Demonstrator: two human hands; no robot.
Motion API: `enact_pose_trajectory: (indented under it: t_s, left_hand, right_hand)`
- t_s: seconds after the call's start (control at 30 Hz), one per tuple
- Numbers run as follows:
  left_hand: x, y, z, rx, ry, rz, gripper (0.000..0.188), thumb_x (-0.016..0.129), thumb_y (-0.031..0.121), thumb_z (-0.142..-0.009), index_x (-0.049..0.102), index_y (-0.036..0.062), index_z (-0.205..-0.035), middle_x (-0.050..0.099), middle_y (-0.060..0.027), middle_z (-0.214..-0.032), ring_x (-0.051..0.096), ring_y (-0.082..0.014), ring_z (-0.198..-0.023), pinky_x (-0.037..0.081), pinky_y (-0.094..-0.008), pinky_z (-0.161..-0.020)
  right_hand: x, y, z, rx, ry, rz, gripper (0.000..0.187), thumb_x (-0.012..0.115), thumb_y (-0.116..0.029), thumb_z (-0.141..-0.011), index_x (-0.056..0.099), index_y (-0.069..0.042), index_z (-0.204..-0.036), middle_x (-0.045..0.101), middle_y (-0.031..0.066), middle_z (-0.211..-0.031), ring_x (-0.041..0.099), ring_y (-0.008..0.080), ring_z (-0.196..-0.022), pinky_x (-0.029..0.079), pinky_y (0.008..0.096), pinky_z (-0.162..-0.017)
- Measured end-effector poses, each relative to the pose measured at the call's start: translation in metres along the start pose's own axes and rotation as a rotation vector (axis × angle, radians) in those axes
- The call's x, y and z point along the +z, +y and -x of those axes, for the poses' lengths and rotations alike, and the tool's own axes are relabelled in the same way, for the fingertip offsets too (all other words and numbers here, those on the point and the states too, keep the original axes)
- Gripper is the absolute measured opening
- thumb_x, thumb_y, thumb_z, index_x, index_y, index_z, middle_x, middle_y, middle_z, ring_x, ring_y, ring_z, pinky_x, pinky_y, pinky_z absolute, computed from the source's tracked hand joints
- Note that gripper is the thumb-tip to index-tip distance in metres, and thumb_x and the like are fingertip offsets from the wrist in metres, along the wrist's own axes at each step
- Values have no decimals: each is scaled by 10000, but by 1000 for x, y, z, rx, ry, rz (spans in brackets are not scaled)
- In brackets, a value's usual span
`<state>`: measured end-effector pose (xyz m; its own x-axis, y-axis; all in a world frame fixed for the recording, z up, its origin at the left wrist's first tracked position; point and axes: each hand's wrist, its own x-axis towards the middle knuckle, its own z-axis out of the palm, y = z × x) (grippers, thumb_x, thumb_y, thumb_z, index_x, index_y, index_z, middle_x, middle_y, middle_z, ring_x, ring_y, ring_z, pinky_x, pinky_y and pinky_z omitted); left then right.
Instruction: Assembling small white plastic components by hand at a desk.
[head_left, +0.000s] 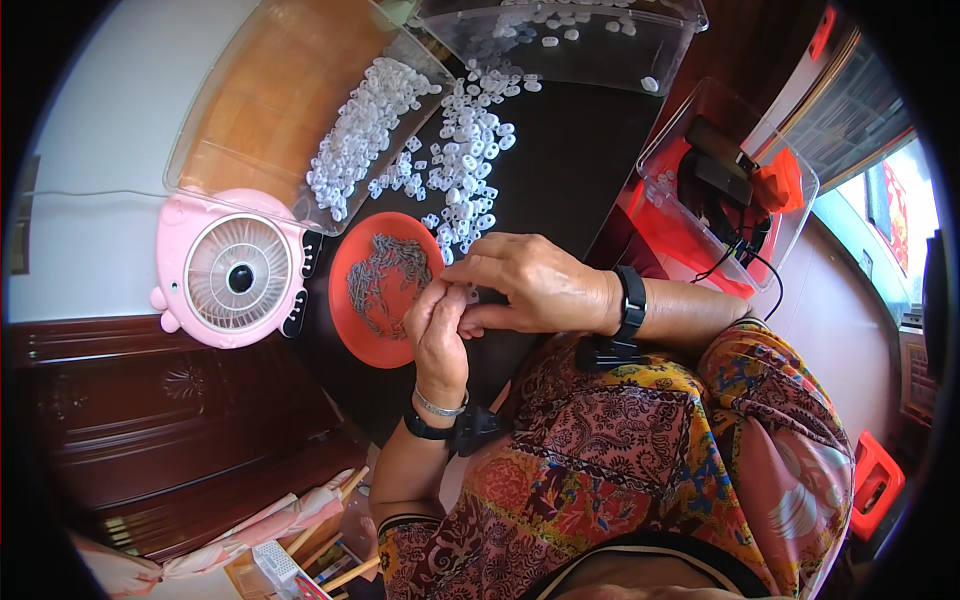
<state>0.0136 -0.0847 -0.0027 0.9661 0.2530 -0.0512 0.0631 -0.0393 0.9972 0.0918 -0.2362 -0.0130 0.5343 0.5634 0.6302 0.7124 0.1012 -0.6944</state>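
Observation:
My left hand [437, 335] and my right hand [528, 284] meet over the dark table, at the right side of an orange-red bowl [372, 348]. The fingertips of both are drawn together in a pinch; whatever sits between them is hidden by the fingers. Many small grey, thin pieces that look like screws [385, 280] lie in the bowl. Just beyond my hands, small white plastic pieces with two holes [465, 170] are spread in a long strip. A bit of white shows beneath my right fingers, too covered to name.
A clear tub [215, 140] lies tilted at the far left, with more white pieces [365, 125] heaped in it. Another clear bin [610, 65] stands at the back. A pink fan [240, 275] is left of the bowl. On the right, a clear box [690, 215] holds black devices and cables.

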Motion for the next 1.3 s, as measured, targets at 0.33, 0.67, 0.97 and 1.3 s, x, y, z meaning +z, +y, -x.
enact_pose_trajectory:
  t_s: [0.33,0.67,0.97,1.3]
  left_hand:
    - [-3,-4,-2,61,-8,-27,231,472,133,-942,579,-6,-793,547,-10,-637,485,-73,-506,372,-218,-474]
    - [-1,6,5,96,13,-104,238,469,111,-928,566,-16,-752,532,-30,-582,494,-82,-493,371,-223,-469]
    - [-3,12,3,264,4,-63,284,450,185,-944,613,-23,-840,539,-23,-598,499,-91,-552,376,-234,-517]
    - [-17,10,-2,262,7,-101,210,484,126,-925,622,-7,-839,534,-5,-616,500,-73,-556,355,-209,-512]
  right_hand:
    - [1,0,1,-43,-89,212,299,689,-122,-754,604,-5,-1016,624,119,-762,645,280,-710,530,360,-632]
    - [2,3,-2,-91,-119,193,213,680,-102,-762,611,-4,-939,608,114,-715,640,283,-664,529,353,-606]
    - [-73,2,-70,-422,106,542,147,641,-147,-792,615,-79,-919,565,44,-707,589,230,-617,480,329,-526]
    - [-117,29,-126,-236,190,829,151,638,-163,-822,669,-50,-916,643,116,-872,615,309,-863,503,384,-748]
